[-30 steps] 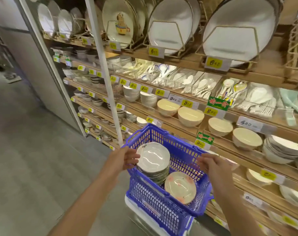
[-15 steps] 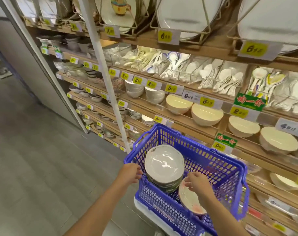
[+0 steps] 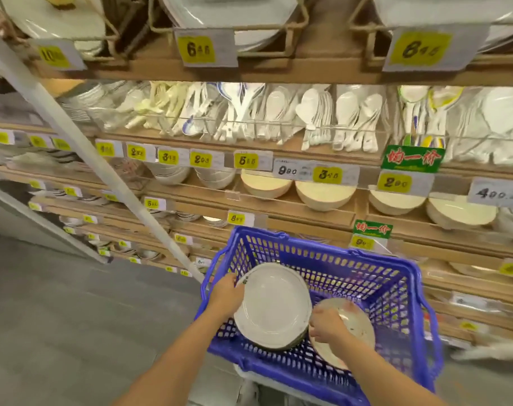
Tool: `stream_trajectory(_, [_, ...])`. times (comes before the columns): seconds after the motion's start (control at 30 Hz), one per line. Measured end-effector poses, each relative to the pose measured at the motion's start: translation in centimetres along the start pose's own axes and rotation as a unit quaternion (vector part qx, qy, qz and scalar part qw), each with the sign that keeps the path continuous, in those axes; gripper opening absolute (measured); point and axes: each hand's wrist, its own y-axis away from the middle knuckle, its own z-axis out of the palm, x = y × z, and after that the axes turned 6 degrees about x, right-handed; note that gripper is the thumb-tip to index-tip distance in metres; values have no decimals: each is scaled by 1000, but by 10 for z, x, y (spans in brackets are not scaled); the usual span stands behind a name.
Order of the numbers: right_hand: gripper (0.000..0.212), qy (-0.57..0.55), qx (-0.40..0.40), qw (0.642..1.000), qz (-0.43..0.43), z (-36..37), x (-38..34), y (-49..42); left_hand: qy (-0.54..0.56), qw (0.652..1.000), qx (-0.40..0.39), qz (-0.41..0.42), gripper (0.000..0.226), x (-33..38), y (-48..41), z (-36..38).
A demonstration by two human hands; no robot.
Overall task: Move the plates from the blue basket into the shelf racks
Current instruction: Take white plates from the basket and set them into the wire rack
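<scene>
1. Now, my left hand (image 3: 227, 294) grips the 9 o'clock rim of the stack of white plates (image 3: 274, 306), fingers curled round its edge. My right hand (image 3: 327, 323) pinches the near rim of the patterned plate (image 3: 357, 323). Both lie inside the blue basket (image 3: 366, 276). The stack is at its 9 o'clock side, and the patterned plate is tilted at 4 o'clock, its rim seemingly against the stack.
2. Risk, as I judge it: the stack looks heavy for one hand on one edge. Lifted that way it may tip, and the upper plates may slide off toward 3 o'clock.
3. Risk: the patterned plate sits tight beside the stack, so moving either one first could knock the rims together and chip them.
4. Risk: the wire racks (image 3: 288, 42) sit high at 12 o'clock and already hold large plates (image 3: 229, 10). Reaching up with a load, I could strike a wire or a plate.
5. Risk: as weight leaves one side, the basket could rock. I cannot tell what it rests on.
6. Count: one basket, one stack (several plates, exact number hidden), one loose patterned plate, two hands, and three racks in view, each cut off at the top.
</scene>
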Motion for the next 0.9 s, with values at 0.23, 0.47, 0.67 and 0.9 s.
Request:
stream_trajectory(0.23, [19, -2, 71, 996, 48, 25, -3, -2, -150, 980, -123, 34, 36, 1, -54, 19])
stream_trajectory(0.47, [13, -162, 130, 967, 145, 44, -13, -4, -212, 965, -148, 35, 49, 1, -69, 28])
stream_trajectory(0.67, [25, -243, 135, 943, 185, 51, -25, 13, -190, 971, -144, -8, 61, 9, -71, 28])
stream_trajectory(0.9, [41, -295, 173, 924, 169, 59, -27, 24, -169, 971, -164, 45, 57, 12, -70, 22])
